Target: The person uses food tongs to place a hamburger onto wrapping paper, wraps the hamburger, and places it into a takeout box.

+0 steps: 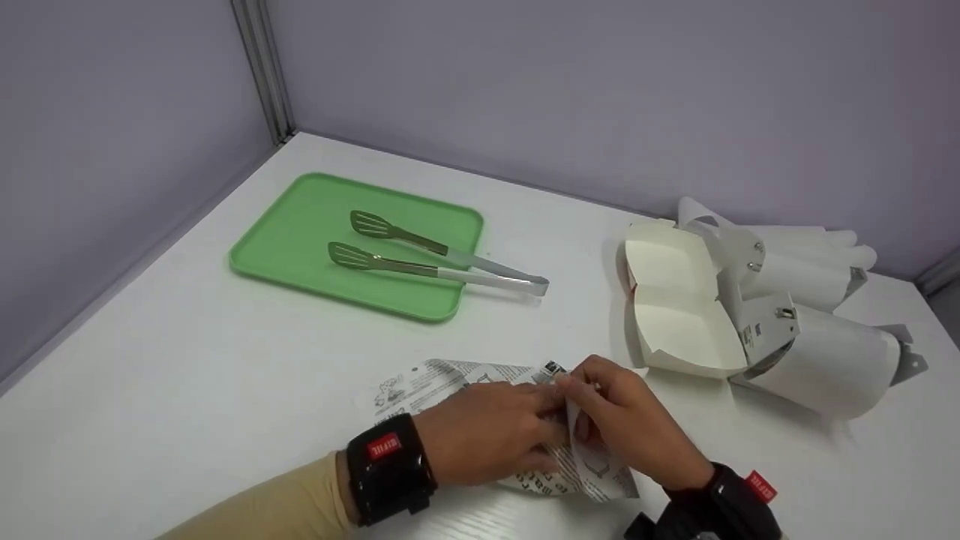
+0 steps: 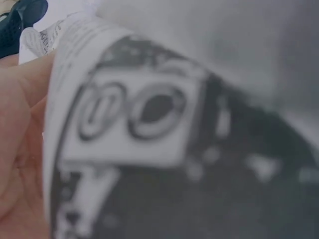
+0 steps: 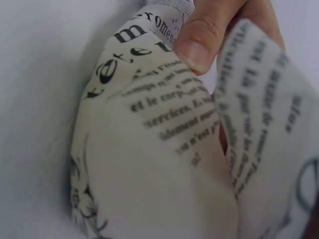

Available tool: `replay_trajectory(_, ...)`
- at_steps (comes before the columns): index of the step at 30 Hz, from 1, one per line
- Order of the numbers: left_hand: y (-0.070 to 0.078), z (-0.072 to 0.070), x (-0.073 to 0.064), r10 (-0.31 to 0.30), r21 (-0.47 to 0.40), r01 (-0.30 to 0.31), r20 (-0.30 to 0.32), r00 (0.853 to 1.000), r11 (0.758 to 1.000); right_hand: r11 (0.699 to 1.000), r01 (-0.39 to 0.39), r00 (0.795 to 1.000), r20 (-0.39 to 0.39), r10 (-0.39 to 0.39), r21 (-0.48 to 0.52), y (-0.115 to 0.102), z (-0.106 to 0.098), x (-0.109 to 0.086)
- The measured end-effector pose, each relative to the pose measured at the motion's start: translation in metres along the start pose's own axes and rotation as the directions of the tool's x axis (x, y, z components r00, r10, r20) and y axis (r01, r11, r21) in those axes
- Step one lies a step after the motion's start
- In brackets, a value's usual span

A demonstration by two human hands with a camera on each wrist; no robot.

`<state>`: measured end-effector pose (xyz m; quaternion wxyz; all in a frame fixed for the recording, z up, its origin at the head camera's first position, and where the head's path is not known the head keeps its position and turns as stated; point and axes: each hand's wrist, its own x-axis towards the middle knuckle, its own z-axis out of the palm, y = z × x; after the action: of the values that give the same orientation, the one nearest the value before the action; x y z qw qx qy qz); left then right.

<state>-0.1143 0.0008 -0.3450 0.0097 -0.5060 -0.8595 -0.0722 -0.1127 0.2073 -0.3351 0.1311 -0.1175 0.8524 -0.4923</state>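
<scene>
A sheet of newsprint-patterned wrapping paper (image 1: 420,386) lies partly folded on the table in front of me, its edges raised. My left hand (image 1: 487,431) reaches over the sheet from the left and holds its folded part with bent fingers. From the right, my right hand (image 1: 622,420) pinches a raised flap between thumb and index finger, close against the left fingertips. In the left wrist view the paper (image 2: 134,114) fills most of the picture, blurred. A thumb presses the paper fold (image 3: 169,104) in the right wrist view. Whatever lies inside the folds is hidden.
A green tray (image 1: 285,240) stands at the back left, with metal tongs (image 1: 442,262) resting on it, handle end over its right rim. At the right are an opened white carton box (image 1: 675,292) and white cylinders (image 1: 832,356) with metal clips. Walls rise behind the table.
</scene>
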Motion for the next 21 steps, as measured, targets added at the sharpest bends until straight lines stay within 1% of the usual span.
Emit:
replay_trajectory(3, -0.004, -0.003, 0.001, -0.014, -0.107, 0.018, 0.034, 0.999, 0.994, 0.999, 0.003, 1.000, 0.018, -0.004, 0.051, 0.002, -0.001, 0.000)
replay_trajectory(4, -0.006, -0.005, 0.001, -0.012, -0.132, 0.017, 0.038, 0.999, 0.991, 0.998, 0.000, 1.000, 0.021, -0.001, 0.059, 0.002, -0.002, 0.000)
replay_trajectory(6, -0.010, -0.008, 0.002, -0.003, -0.167, 0.010, 0.046, 0.999, 0.986, 0.998, 0.018, 0.999, 0.033, -0.020, 0.067, 0.002, -0.002, 0.000)
replay_trajectory(8, -0.014, -0.012, 0.001, 0.010, -0.182, -0.002, 0.044, 0.999, 0.983, 0.998, 0.044, 0.998, 0.043, -0.046, 0.045, 0.003, -0.002, -0.001)
replay_trajectory(10, -0.016, -0.017, 0.001, 0.003, -0.178, 0.005, 0.047, 0.999, 0.984, 0.998, 0.066, 0.997, 0.045, -0.066, 0.011, 0.004, -0.001, -0.001)
replay_trajectory(12, -0.018, -0.022, 0.000, -0.038, -0.165, 0.046, 0.056, 0.998, 0.985, 0.995, 0.088, 0.996, 0.039, -0.086, -0.038, 0.004, 0.001, -0.002)
replay_trajectory(13, -0.019, -0.025, -0.001, -0.066, -0.154, 0.073, 0.049, 0.997, 0.985, 0.992, 0.102, 0.994, 0.033, -0.100, -0.069, 0.004, 0.003, -0.002)
replay_trajectory(15, -0.019, -0.029, -0.002, -0.122, -0.132, 0.122, 0.008, 0.993, 0.984, 0.985, 0.115, 0.993, 0.018, -0.114, -0.131, 0.004, 0.005, -0.002)
replay_trajectory(17, -0.018, -0.031, -0.004, -0.151, -0.111, 0.144, -0.062, 0.987, 0.983, 0.973, 0.123, 0.992, 0.000, -0.126, -0.193, 0.004, 0.008, -0.001)
replay_trajectory(19, -0.017, -0.032, -0.005, -0.141, -0.091, 0.129, -0.141, 0.980, 0.987, 0.962, 0.129, 0.991, -0.014, -0.136, -0.241, 0.004, 0.010, -0.001)
replay_trajectory(21, -0.015, -0.031, -0.005, -0.100, -0.065, 0.089, -0.190, 0.977, 0.994, 0.951, 0.134, 0.989, -0.023, -0.146, -0.280, 0.004, 0.012, -0.001)
